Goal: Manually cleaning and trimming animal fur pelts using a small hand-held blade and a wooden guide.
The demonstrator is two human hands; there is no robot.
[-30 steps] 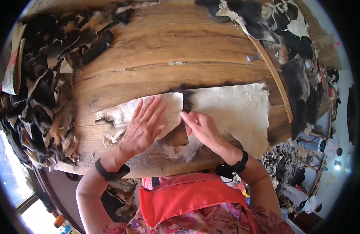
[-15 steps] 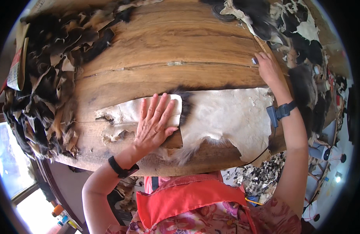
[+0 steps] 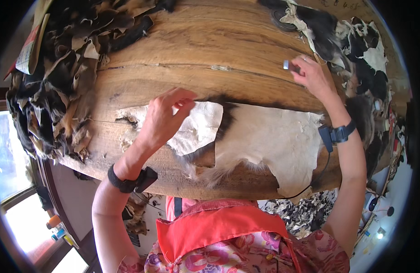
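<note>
Shifted leftward, the right hand (image 3: 314,78) grips a tool (image 3: 287,65) pointing lengthwise left; left hand (image 3: 162,116) half-curled, hold unclear.

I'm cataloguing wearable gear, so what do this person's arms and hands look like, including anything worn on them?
Both the left hand and the right hand are ungloved. A black left wrist strap carries a dark, boxy left device; a black right wrist strap carries a similar right device with a thin dark cable. The short sleeves are pinkish red and patterned.
</note>
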